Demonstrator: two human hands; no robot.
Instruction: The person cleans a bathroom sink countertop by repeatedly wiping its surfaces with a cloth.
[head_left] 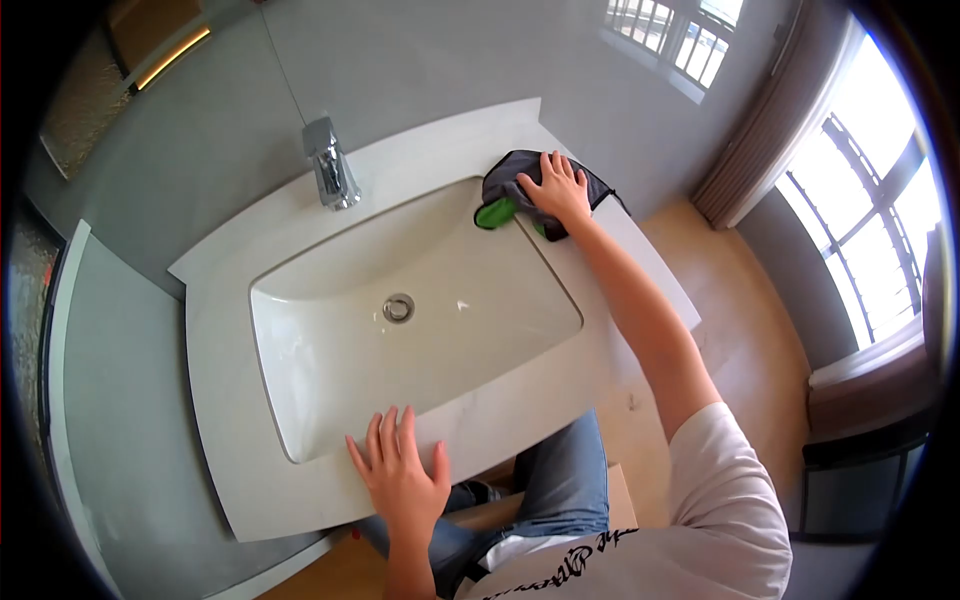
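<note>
My right hand [557, 188] lies flat with fingers spread on a dark grey cloth [522, 170] with a green patch and black edging. The cloth rests on the back right corner of the white countertop [225, 420], and its green part hangs slightly over the rim of the sink. At the front of the counter, my left hand [400, 475] is open, its fingertips near the sink's front edge, holding nothing. Between my hands is the white rectangular sink [470, 355], with a round metal drain [398, 308] in its bottom.
A chrome faucet [331, 165] stands behind the sink, against a grey wall [420, 60]. On the left is a glass panel [130, 370]. A curtain [755, 130] and bright window [860, 220] are to the right, above a wood-coloured floor [740, 300].
</note>
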